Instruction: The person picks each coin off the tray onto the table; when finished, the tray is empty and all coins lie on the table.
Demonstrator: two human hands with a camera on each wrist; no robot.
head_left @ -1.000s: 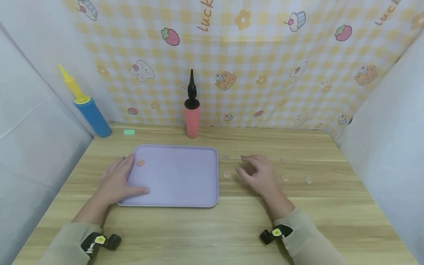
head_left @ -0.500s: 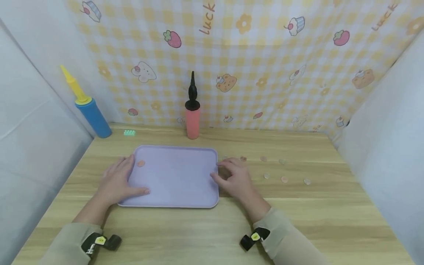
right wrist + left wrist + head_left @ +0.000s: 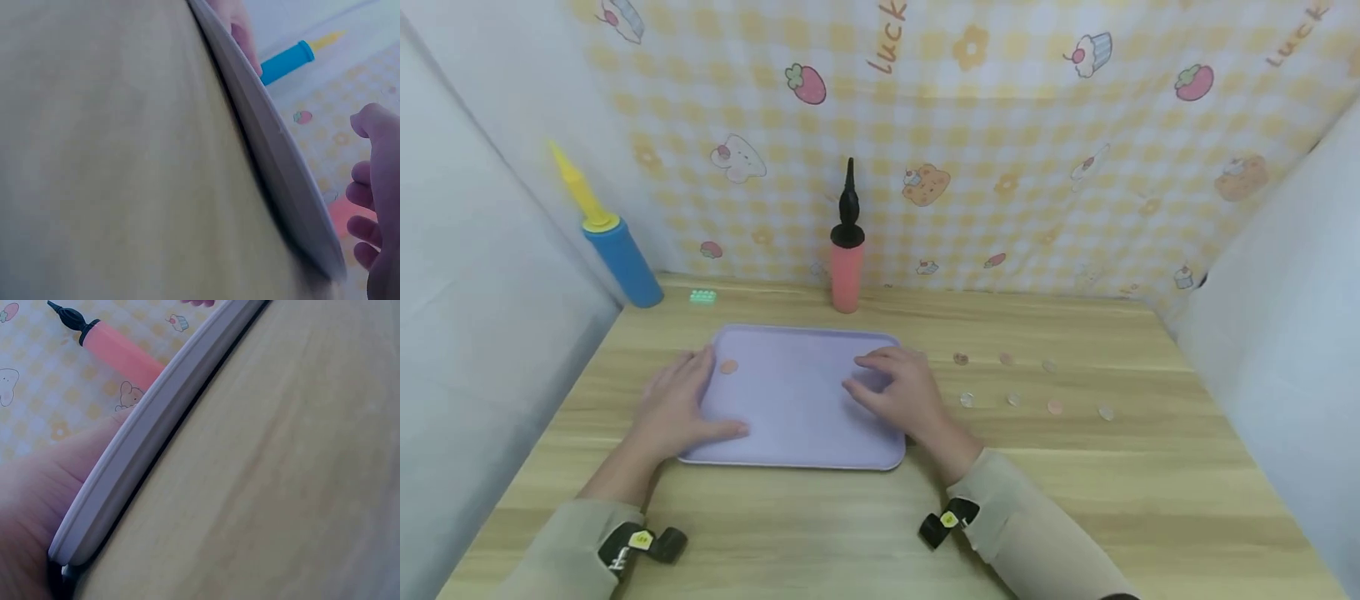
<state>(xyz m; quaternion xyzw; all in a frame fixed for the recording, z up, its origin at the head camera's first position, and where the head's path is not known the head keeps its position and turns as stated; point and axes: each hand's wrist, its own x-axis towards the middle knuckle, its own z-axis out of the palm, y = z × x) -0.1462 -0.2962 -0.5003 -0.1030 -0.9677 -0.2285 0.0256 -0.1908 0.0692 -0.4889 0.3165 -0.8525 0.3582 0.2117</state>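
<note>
A lavender tray (image 3: 797,417) lies on the wooden table. My left hand (image 3: 676,410) rests along its left edge, fingers straight along the rim and thumb over the tray's surface. One copper-coloured coin (image 3: 728,367) lies in the tray close to those fingers. Over the tray's right part hovers my right hand (image 3: 904,393), thumb and forefinger apart. In the right wrist view that hand (image 3: 386,181) shows a raised thumb and loosely bent fingers, with nothing visible between them. Right of the tray several silver and copper coins (image 3: 1055,407) are spread in two rough rows; my right hand may hide others.
A pink hand pump (image 3: 846,275) with a black nozzle stands behind the tray. At the back left a blue pump (image 3: 625,264) with a yellow nozzle stands beside a small green toy brick (image 3: 703,296). A patterned curtain (image 3: 970,125) hangs along the back edge.
My right hand has moved left from among the coins, past the tray's right rim, to above the tray. The left hand has stayed on the tray's left edge. The view has shifted slightly.
</note>
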